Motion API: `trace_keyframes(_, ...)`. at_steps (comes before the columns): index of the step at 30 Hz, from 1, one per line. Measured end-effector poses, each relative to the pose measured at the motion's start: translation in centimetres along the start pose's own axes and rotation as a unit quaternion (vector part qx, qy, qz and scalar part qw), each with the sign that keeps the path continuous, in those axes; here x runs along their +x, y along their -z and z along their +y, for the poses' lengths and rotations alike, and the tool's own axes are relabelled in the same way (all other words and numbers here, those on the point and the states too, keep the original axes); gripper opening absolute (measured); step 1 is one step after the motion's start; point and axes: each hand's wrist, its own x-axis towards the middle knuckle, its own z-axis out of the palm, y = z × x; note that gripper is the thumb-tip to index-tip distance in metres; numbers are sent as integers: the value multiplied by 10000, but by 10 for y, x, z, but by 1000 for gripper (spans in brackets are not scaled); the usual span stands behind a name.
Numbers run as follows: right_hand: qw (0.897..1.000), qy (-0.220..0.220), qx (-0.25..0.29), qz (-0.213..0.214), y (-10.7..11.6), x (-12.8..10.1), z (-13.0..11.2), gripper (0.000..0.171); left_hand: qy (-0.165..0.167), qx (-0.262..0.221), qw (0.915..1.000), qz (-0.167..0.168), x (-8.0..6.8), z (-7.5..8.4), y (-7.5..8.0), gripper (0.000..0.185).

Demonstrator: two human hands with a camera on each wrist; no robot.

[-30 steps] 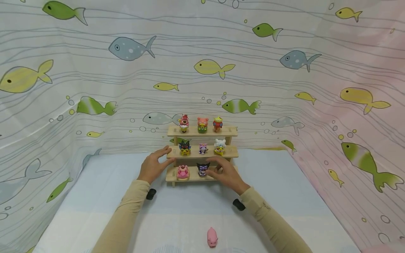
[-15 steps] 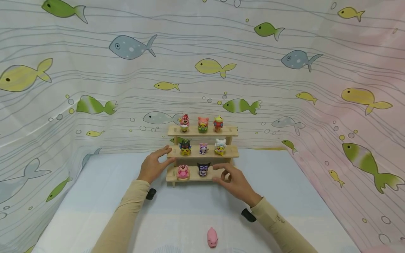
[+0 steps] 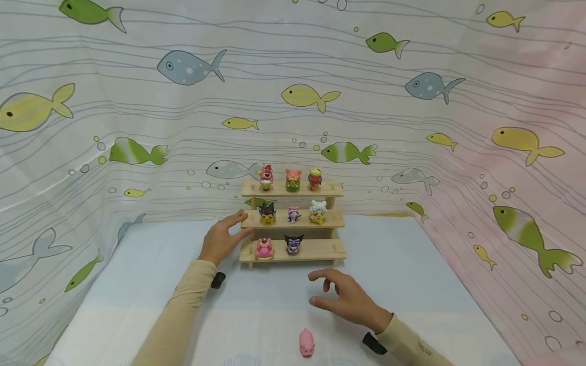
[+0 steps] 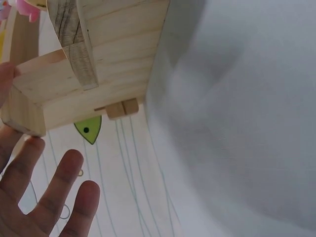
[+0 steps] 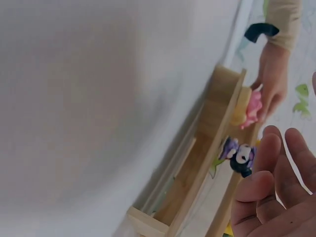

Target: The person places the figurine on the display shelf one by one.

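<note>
The pink pig figure (image 3: pixel 306 342) lies on the pale blue desk (image 3: pixel 412 274) at 6 o'clock, close to the near edge. Its long axis runs near to far, though I cannot tell which end is the snout. The right hand (image 3: pixel 350 300) hovers just above it at about 1 o'clock from the pig, fingers loosely spread and holding nothing, apart from the toy. The left hand (image 3: pixel 222 239) rests with straight fingers against the left end of the wooden shelf's (image 3: pixel 320 249) middle tier, at 11 o'clock from the pig. The shelf stands at 12 o'clock against the fish curtain (image 3: pixel 137 101), three steps long from left to right. Its bottom tier carries a pink figure (image 3: pixel 264 248) and a dark purple figure (image 3: pixel 293 244), with bare board to their right. Open desk lies between shelf and pig, and wide to both sides.
</note>
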Motion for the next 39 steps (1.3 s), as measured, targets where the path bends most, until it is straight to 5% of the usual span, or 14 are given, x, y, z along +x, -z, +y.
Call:
trace_keyframes(9, 9972, 549, -42, -509, -10, -24, -6, 49, 11, -70, 10000, -25, 1, 1, -1, 59)
trace_keyframes(18, 9920, 542, -227, -1121, -22, -34, -7, 55, 28, -26, 10000, -25, 0, 3, 1, 58)
trace_keyframes(39, 9845, 891, -532, -1412, -34, -40, 1, 42, 51, 12, 10000, -49, 0, 1, 0, 61)
